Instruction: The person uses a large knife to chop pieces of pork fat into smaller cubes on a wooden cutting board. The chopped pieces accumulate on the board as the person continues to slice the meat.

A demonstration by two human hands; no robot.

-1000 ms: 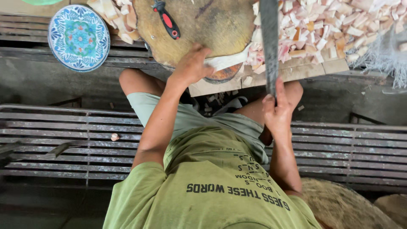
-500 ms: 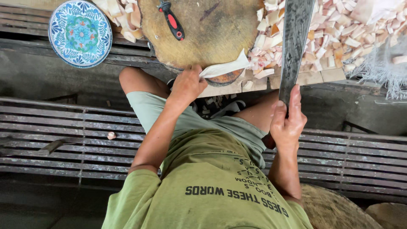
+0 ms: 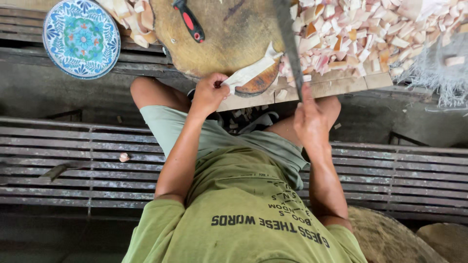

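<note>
Left hand (image 3: 208, 93) is pinching the near end of a pale strip (image 3: 252, 73) lying on the edge of a round wooden chopping block (image 3: 222, 41); right hand (image 3: 311, 118) is clenching the handle of a long dark blade (image 3: 288, 41), edge-up over the strip. Heap of pale and pink cut chunks (image 3: 360, 34) is lying just right of the block on the plank table (image 3: 336, 86), red-handled tool (image 3: 189, 20) on the block, blue patterned plate (image 3: 81, 38) far left.
</note>
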